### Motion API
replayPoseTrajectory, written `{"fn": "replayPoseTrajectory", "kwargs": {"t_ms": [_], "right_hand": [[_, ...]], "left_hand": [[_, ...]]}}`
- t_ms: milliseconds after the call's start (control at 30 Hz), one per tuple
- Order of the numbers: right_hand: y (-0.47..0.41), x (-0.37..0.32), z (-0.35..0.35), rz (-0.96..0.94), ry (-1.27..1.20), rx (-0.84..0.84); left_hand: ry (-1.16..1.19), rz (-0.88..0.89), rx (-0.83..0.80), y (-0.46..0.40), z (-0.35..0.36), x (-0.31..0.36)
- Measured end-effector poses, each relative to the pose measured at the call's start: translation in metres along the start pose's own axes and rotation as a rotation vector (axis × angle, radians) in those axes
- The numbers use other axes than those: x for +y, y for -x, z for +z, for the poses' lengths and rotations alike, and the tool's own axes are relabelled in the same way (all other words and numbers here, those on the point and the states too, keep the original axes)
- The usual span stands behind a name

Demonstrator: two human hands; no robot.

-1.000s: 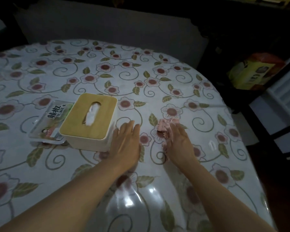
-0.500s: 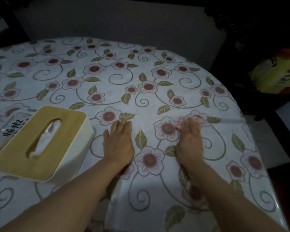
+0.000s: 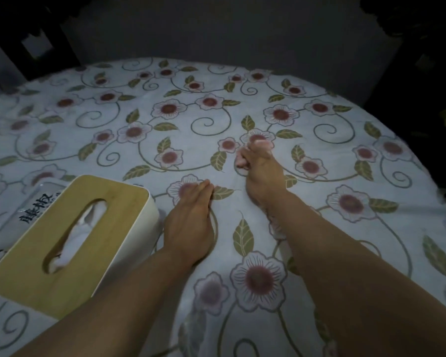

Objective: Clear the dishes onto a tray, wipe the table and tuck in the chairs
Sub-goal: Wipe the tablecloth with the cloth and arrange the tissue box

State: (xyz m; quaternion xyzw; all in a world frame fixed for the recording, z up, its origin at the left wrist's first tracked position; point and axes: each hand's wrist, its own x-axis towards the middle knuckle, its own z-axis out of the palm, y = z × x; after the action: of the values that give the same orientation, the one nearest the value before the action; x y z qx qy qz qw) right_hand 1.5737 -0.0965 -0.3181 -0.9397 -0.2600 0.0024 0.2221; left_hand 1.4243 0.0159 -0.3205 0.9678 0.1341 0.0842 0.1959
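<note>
A small pink cloth is pressed onto the flowered tablecloth of a round table, bunched under the right hand, whose fingers are curled over it; most of the cloth is hidden by the hand, only its crumpled edge at the fingertips being seen. The left hand is laid flat on the cloth-covered table, fingers straight and together, just beside a white tissue box with a wooden lid, from whose slot a tissue is seen. Behind the box, a clear packet with printed characters is partly hidden and cut off at the frame's left edge. The surroundings are lost in darkness.
</note>
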Motion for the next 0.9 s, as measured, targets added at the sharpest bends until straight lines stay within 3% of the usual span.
{"fn": "replayPoseTrajectory", "kwargs": {"t_ms": [233, 333, 400, 500, 567, 667, 800, 900], "right_hand": [[0.097, -0.024, 0.003, -0.337, -0.271, -0.128], [0.126, -0.006, -0.01, -0.515, -0.153, -0.208], [0.114, 0.02, -0.023, -0.383, -0.057, -0.134], [0.087, 0.081, -0.047, 0.093, 0.039, 0.053], [0.082, 0.095, -0.055, 0.253, 0.153, 0.073], [0.101, 0.056, -0.037, 0.168, 0.136, 0.127], [0.183, -0.003, -0.021, -0.13, -0.091, -0.052], [0.191, 0.023, -0.041, -0.309, -0.149, -0.158]], "left_hand": [[0.067, -0.051, -0.049, 0.0, 0.0, 0.002], [0.087, -0.012, -0.048, -0.001, -0.002, -0.002], [0.101, 0.006, -0.042, -0.001, -0.003, -0.003], [0.089, 0.016, -0.051, 0.001, -0.003, -0.003], [0.071, 0.015, -0.057, 0.001, -0.001, -0.001], [0.006, -0.015, -0.086, 0.0, -0.002, 0.006], [-0.111, -0.033, -0.195, 0.014, -0.004, 0.03], [-0.117, 0.004, -0.249, 0.032, 0.005, 0.054]]}}
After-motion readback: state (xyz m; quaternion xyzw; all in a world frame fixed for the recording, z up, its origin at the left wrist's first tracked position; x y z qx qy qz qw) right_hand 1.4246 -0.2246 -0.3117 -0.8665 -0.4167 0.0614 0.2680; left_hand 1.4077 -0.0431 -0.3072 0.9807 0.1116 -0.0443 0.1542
